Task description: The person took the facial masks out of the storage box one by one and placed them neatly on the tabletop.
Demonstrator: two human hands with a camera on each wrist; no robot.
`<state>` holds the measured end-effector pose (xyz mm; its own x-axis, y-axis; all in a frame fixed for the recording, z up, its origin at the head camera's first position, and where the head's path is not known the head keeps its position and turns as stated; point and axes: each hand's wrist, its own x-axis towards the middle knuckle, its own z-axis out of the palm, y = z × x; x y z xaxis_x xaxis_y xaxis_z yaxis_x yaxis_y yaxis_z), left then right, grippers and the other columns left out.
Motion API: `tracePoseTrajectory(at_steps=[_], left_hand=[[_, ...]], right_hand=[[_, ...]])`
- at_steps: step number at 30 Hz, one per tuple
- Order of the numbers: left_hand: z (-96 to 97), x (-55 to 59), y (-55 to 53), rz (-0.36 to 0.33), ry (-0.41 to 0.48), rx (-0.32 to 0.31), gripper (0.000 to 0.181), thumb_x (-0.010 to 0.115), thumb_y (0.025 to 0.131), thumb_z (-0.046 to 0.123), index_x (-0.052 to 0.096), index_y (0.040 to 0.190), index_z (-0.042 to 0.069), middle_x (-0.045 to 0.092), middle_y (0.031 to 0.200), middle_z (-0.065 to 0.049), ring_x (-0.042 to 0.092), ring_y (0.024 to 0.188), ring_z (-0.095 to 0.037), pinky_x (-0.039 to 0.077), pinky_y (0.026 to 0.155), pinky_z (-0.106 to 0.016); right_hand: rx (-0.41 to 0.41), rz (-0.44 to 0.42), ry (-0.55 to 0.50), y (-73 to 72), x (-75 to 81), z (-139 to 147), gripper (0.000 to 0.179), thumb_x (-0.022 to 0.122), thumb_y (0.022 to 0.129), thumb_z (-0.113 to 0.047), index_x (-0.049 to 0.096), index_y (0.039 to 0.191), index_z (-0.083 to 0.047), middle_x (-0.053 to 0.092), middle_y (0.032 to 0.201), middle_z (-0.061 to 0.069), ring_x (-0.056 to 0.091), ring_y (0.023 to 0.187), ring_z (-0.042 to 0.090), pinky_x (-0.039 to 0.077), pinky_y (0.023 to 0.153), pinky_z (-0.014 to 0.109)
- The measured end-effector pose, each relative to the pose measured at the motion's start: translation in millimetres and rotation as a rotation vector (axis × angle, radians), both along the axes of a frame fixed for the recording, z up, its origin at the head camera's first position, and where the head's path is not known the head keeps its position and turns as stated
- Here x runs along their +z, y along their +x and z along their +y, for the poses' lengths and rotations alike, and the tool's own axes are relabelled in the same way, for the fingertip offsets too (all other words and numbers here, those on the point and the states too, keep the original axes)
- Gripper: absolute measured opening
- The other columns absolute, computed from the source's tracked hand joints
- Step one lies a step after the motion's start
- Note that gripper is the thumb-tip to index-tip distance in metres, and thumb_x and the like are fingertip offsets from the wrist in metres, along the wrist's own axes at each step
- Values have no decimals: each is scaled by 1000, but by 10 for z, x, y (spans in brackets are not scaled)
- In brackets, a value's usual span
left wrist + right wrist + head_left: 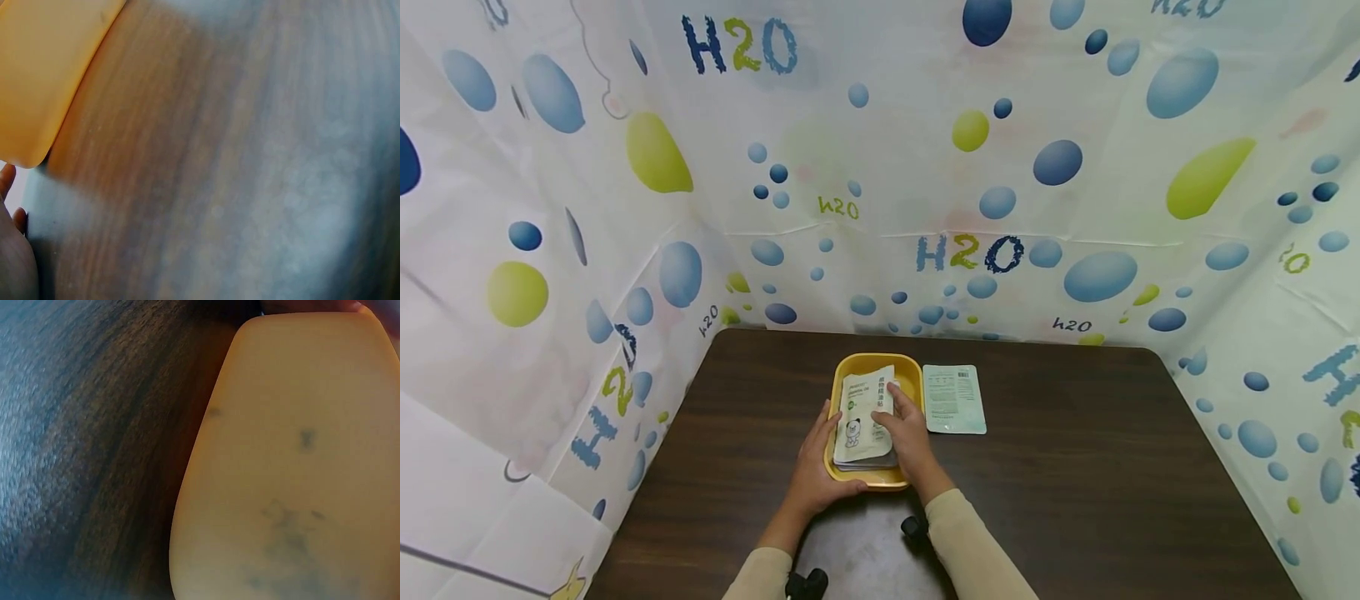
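Observation:
In the head view, a yellow plastic tray [876,360] with rounded corners holds a white printed packet [863,417], which shows a small bear drawing. Greyish edges under the packet suggest more flat packets below it. My left hand [817,468] grips the tray at its left side and front corner, thumb along the front rim. At the packet's right edge, my right hand [908,437] holds it with thumb and forefinger over its face; its other fingers are hidden. Both wrist views show mainly the tray's outside, including the orange-yellow wall [294,381] on the right.
A pale green printed packet [955,400] lies flat just right of the tray. The dark brown wooden table [1075,467] meets a white curtain [880,167] with blue and green spots at the back and sides. Dark wrist devices [807,583] sit by the sleeves.

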<state>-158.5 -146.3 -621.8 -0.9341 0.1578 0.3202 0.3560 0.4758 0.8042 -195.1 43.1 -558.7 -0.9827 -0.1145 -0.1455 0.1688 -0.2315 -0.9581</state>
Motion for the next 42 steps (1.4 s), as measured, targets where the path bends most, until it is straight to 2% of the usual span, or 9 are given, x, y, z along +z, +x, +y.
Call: tracePoseTrajectory(at_steps=[4, 11, 17, 25, 33, 38, 42], left_hand=[[4, 4, -3, 1, -3, 5, 124, 94, 54, 59, 43, 155, 11, 22, 171, -9, 32, 151, -44, 34, 110, -72], [10, 13, 6, -15, 7, 6, 123, 95, 54, 57, 42, 156, 13, 22, 172, -6, 30, 151, -43, 31, 110, -73], [7, 7, 20, -15, 10, 7, 124, 95, 54, 58, 42, 156, 13, 22, 172, -7, 30, 151, -44, 31, 110, -74], [12, 6, 20, -39, 0, 19, 123, 97, 52, 49, 41, 157, 18, 21, 172, -4, 28, 153, -41, 30, 112, -73], [18, 7, 23, -25, 9, 19, 121, 97, 53, 49, 41, 157, 21, 22, 172, -6, 29, 152, -42, 29, 111, -74], [14, -5, 17, -27, 4, 24, 121, 97, 52, 47, 40, 157, 24, 22, 172, -5, 30, 152, -41, 29, 111, -73], [10, -11, 12, -30, -1, 28, 123, 97, 51, 48, 40, 157, 20, 22, 172, -5, 30, 152, -41, 29, 112, -72]], right_hand=[[-16, 8, 30, -1, -3, -3, 67, 60, 99, -8, 33, 160, -9, 31, 168, 11, 40, 150, 30, 36, 120, 47], [-60, 8, 48, 13, 19, -11, 67, 61, 98, -9, 35, 160, -12, 42, 162, 12, 53, 137, 28, 49, 110, 35], [-62, 21, 57, 13, -3, -16, 66, 61, 99, -10, 35, 159, -12, 42, 162, 11, 52, 138, 27, 47, 112, 36], [-123, 44, 74, 3, -8, -2, 66, 62, 97, -4, 39, 158, -13, 41, 163, 9, 50, 141, 27, 45, 114, 36], [-156, 75, 156, -15, 16, 12, 77, 55, 87, 14, 41, 157, -14, 39, 164, 8, 55, 129, 27, 52, 92, 19], [-168, 109, 203, -26, 56, 29, 78, 54, 85, 17, 41, 157, -11, 40, 163, 11, 54, 129, 27, 51, 89, 19], [-184, 133, 231, -40, 107, 59, 81, 52, 83, 18, 40, 157, -11, 40, 163, 10, 52, 135, 26, 50, 92, 18]])
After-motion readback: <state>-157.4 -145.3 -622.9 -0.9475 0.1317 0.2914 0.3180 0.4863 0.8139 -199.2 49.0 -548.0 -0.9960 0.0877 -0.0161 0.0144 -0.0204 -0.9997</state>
